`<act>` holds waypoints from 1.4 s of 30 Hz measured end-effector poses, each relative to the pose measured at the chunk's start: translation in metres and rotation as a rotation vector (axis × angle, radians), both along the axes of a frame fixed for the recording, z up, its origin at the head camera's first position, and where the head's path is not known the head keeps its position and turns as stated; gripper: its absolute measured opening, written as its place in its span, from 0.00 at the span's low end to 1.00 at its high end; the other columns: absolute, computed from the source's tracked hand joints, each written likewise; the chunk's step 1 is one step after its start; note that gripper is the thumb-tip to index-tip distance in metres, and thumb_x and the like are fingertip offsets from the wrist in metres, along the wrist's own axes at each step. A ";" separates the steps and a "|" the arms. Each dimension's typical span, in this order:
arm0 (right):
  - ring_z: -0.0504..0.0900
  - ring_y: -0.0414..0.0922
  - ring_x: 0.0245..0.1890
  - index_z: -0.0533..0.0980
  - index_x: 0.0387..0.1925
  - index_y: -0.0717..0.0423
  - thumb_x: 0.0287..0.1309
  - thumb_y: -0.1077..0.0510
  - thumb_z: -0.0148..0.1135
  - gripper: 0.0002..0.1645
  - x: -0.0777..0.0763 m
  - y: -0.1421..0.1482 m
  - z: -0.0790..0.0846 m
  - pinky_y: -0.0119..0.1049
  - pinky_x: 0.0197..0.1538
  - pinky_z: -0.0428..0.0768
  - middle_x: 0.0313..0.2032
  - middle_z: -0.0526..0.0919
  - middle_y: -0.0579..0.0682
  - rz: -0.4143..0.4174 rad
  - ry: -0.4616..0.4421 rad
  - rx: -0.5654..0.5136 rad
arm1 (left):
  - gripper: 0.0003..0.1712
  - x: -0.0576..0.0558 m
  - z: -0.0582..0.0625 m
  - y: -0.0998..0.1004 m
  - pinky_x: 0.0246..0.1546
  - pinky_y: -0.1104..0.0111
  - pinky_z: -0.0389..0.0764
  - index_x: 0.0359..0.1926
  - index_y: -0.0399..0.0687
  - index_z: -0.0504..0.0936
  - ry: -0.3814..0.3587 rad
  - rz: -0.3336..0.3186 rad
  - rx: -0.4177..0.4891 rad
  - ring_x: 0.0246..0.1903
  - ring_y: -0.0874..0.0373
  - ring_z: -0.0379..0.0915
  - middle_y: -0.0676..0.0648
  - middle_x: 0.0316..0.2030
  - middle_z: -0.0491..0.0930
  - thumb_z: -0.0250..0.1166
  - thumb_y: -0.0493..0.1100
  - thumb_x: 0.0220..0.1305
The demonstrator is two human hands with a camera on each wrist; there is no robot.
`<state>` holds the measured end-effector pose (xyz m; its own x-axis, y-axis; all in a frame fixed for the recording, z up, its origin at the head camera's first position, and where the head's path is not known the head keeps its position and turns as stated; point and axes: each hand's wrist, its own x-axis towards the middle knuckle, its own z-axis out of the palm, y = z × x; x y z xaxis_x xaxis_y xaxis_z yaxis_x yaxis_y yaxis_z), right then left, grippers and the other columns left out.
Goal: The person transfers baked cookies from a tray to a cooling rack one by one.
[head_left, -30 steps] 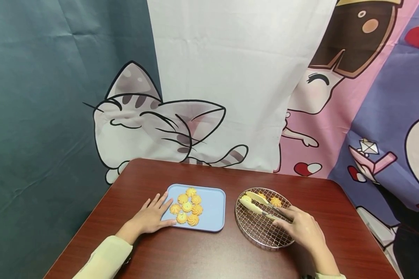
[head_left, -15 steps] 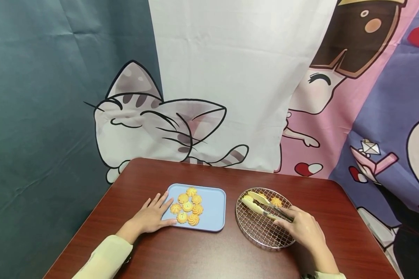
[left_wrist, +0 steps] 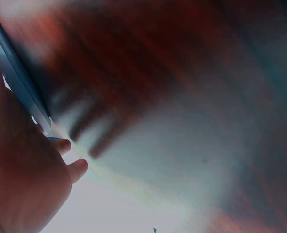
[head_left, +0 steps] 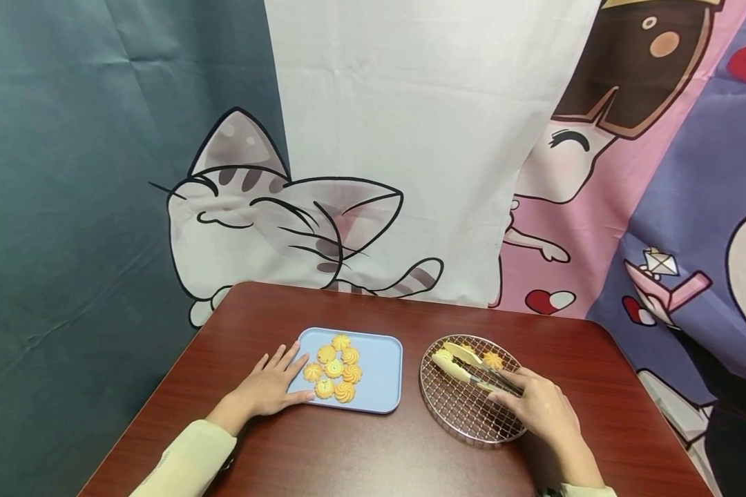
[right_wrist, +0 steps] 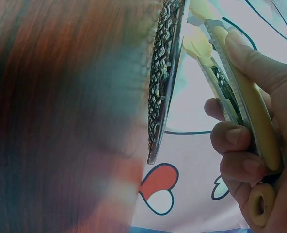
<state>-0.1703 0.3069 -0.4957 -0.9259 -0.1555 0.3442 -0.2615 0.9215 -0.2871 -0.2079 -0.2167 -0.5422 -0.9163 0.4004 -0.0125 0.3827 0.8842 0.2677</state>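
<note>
My right hand (head_left: pixel 541 407) grips a pair of tongs (right_wrist: pixel 252 107) with pale yellow tips and handle pads. In the head view the tips of the tongs lie over the far left part of a round wire rack (head_left: pixel 466 414), around a piped cookie (head_left: pixel 444 354). Another cookie (head_left: pixel 492 359) sits on the rack to the right, and one more is partly hidden behind the tongs. My left hand (head_left: pixel 267 386) rests with spread fingers at the left edge of a light blue tray (head_left: pixel 379 376). Several golden cookies (head_left: pixel 333 368) lie on that tray's left half.
Both the tray and the rack stand on a dark red-brown wooden table (head_left: pixel 348 455). Behind the table's far edge hangs a cloth backdrop (head_left: pixel 398 138) with cartoon drawings.
The tips of the tongs have shifted very slightly right and down over the rack. My left hand, the tray and its cookies hold their places.
</note>
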 end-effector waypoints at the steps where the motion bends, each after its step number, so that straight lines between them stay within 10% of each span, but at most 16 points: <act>1: 0.87 0.58 0.40 0.87 0.50 0.52 0.47 0.42 0.80 0.30 0.000 0.000 0.000 0.58 0.39 0.82 0.44 0.86 0.51 -0.002 -0.003 -0.001 | 0.54 0.000 0.000 0.000 0.70 0.34 0.49 0.77 0.44 0.62 -0.001 0.000 0.000 0.75 0.32 0.46 0.37 0.79 0.50 0.54 0.77 0.64; 42: 0.84 0.61 0.52 0.85 0.55 0.50 0.44 0.39 0.80 0.36 0.008 -0.053 0.013 0.59 0.52 0.81 0.53 0.85 0.59 0.086 -0.006 -0.031 | 0.54 0.000 0.004 0.001 0.71 0.36 0.48 0.79 0.48 0.59 -0.037 0.024 -0.051 0.77 0.35 0.43 0.40 0.80 0.46 0.52 0.78 0.64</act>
<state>-0.1621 0.2538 -0.4829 -0.9115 -0.2241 0.3449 -0.3378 0.8862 -0.3170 -0.2083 -0.2158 -0.5380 -0.9242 0.3761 -0.0661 0.3518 0.9060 0.2353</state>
